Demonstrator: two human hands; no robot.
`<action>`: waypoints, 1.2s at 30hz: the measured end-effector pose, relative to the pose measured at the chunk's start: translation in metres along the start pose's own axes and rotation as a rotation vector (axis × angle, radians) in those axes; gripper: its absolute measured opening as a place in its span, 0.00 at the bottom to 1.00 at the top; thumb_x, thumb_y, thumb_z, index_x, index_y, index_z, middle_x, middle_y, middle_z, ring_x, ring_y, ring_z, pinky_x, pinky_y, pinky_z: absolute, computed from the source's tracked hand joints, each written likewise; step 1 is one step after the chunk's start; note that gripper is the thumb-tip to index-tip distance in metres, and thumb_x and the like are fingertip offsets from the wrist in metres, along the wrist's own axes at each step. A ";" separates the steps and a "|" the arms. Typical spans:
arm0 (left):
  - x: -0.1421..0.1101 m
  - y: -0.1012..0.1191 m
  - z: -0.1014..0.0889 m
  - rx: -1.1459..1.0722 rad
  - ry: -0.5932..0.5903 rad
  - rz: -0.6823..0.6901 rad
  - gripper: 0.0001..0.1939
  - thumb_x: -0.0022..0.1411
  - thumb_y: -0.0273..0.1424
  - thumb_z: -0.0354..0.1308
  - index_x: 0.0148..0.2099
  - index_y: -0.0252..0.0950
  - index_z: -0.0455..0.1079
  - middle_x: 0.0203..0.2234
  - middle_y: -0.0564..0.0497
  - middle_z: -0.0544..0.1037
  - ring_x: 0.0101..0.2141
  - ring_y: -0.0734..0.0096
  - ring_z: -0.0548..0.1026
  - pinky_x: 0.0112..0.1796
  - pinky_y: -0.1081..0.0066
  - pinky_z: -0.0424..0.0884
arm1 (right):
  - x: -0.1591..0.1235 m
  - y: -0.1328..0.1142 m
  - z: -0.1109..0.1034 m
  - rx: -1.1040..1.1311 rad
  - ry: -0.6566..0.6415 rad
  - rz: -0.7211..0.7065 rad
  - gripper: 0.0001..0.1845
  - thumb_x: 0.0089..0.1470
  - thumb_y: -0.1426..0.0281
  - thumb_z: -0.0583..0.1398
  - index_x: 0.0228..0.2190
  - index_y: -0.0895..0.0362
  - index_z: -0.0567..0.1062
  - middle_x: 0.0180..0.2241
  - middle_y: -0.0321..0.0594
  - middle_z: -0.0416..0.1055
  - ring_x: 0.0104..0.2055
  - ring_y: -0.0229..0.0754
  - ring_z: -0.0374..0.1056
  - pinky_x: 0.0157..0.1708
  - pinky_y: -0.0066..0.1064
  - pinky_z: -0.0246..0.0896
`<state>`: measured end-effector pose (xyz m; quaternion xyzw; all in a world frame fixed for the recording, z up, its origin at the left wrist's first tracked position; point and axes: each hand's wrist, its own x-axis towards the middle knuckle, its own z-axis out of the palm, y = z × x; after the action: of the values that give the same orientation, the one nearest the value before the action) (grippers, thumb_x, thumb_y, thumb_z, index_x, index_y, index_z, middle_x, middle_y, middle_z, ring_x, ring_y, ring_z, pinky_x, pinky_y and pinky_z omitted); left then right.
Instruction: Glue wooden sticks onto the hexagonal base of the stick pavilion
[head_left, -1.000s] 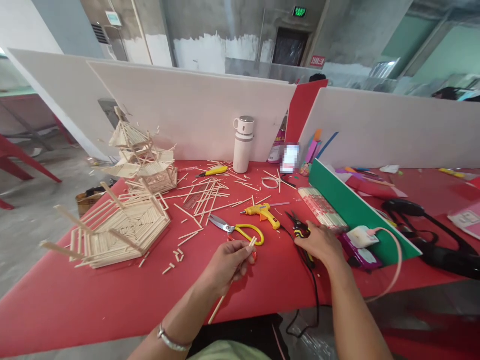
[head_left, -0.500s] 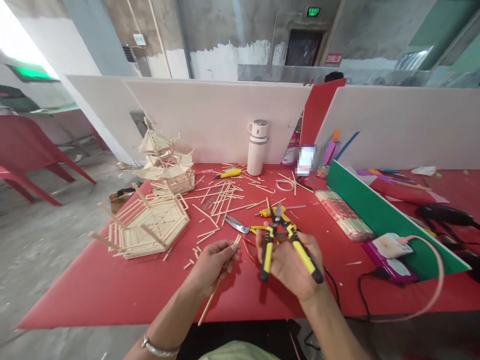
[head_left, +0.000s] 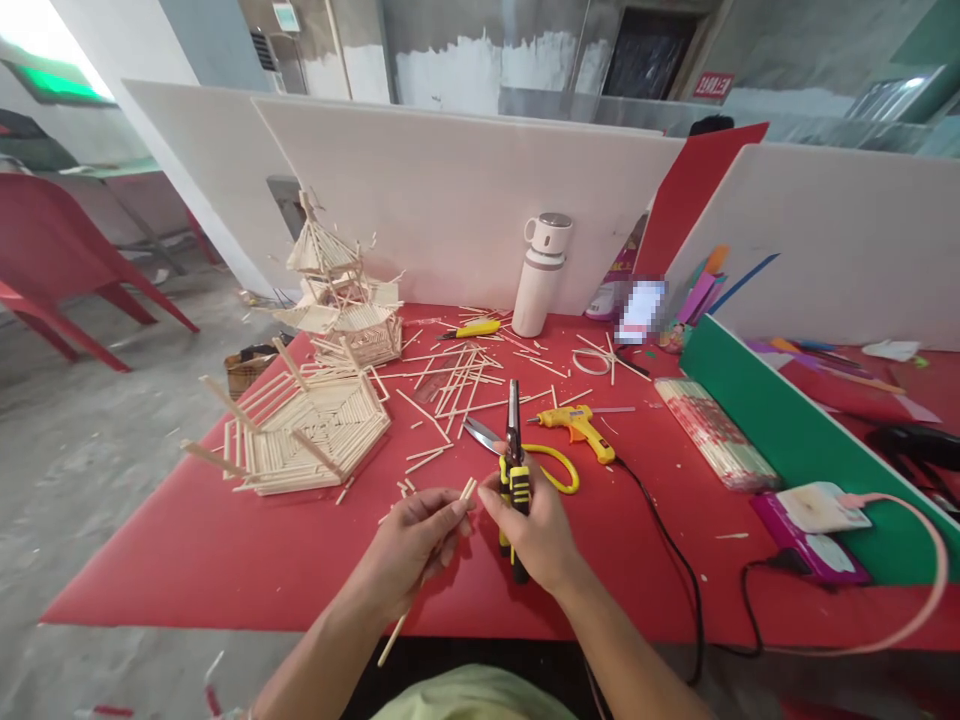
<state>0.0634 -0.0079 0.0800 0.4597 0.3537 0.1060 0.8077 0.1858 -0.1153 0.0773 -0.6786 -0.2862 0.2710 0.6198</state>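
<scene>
Thin wooden sticks (head_left: 393, 640) are pinched in my left hand (head_left: 421, 540), their top ends poking out above the thumb and a longer end reaching down past the table's front edge. My right hand (head_left: 541, 530) is wrapped round yellow-and-black pliers (head_left: 514, 480), held upright with the jaws pointing away from me and seen edge on. Behind the pliers lie scissors (head_left: 551, 460) with yellow handles, partly hidden by my right hand. Left of my hands stands a hexagonal stick frame (head_left: 315, 430) with upright posts.
A pagoda-like stick model (head_left: 345, 300), a yellow utility knife (head_left: 476, 328) and a white flask (head_left: 540, 275) stand or lie at the back. Loose sticks (head_left: 465, 380) cover the middle. To the right are a yellow glue gun (head_left: 577, 425) with a cord, bundled sticks (head_left: 716, 435) and a green board (head_left: 810, 460).
The pliers have turned from lying spread across my open right palm to upright within my closed fingers. My right hand has come nearer my left. The view has tilted and shifted slightly.
</scene>
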 end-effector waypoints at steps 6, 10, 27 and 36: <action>0.001 -0.001 -0.004 -0.009 0.017 -0.016 0.24 0.42 0.46 0.73 0.30 0.32 0.72 0.19 0.53 0.74 0.13 0.86 0.58 0.13 0.81 0.45 | 0.004 0.006 0.007 0.003 -0.032 0.020 0.29 0.53 0.63 0.63 0.56 0.53 0.66 0.33 0.36 0.74 0.29 0.39 0.71 0.31 0.30 0.70; 0.002 -0.003 -0.005 -0.015 0.024 -0.027 0.24 0.43 0.47 0.73 0.30 0.31 0.72 0.20 0.52 0.75 0.12 0.86 0.57 0.13 0.80 0.45 | 0.007 0.007 0.010 0.006 -0.058 0.018 0.29 0.53 0.63 0.63 0.56 0.54 0.66 0.33 0.36 0.73 0.31 0.39 0.71 0.34 0.30 0.70; 0.007 -0.022 -0.014 -0.023 0.013 -0.053 0.23 0.47 0.47 0.70 0.28 0.31 0.71 0.14 0.56 0.70 0.11 0.87 0.54 0.13 0.80 0.45 | 0.011 0.019 0.020 0.061 -0.099 0.129 0.30 0.50 0.67 0.64 0.55 0.54 0.66 0.31 0.32 0.71 0.29 0.37 0.69 0.31 0.29 0.68; -0.003 -0.022 -0.012 0.027 0.059 -0.099 0.23 0.49 0.48 0.66 0.24 0.33 0.69 0.11 0.56 0.68 0.09 0.81 0.60 0.11 0.79 0.56 | 0.015 0.022 0.022 0.099 -0.151 0.237 0.30 0.46 0.67 0.65 0.51 0.54 0.66 0.30 0.31 0.71 0.27 0.37 0.69 0.29 0.29 0.67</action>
<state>0.0500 -0.0134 0.0591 0.4491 0.4010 0.0748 0.7949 0.1817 -0.0910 0.0530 -0.6538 -0.2361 0.4066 0.5928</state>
